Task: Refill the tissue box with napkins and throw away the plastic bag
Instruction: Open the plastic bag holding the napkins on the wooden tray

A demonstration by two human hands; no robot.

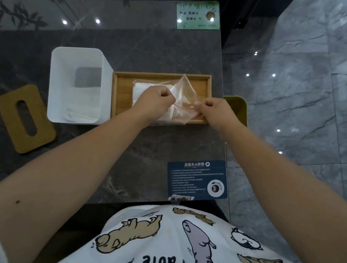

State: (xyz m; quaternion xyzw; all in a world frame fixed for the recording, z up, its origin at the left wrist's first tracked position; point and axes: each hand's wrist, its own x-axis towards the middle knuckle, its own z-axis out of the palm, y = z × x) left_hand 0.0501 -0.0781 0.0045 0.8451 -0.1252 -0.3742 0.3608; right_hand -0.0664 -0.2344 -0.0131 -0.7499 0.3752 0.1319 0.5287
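A clear plastic bag (184, 91) of white napkins (139, 88) lies in a wooden tray (117, 94) at the table's middle. My left hand (157, 97) and my right hand (213, 109) each pinch the bag's open end, a little apart, and the plastic stretches between them. Left of the tray stands the white tissue box (56, 86), open on top, with a few napkins at its bottom. Its wooden lid (9, 117), with an oval slot, lies flat further left.
A yellow-green bin (239, 109) stands just past the table's right edge, beside the tray. A green card (198, 15) lies at the far edge and a dark blue card (197, 178) near me. Grey tiled floor runs to the right.
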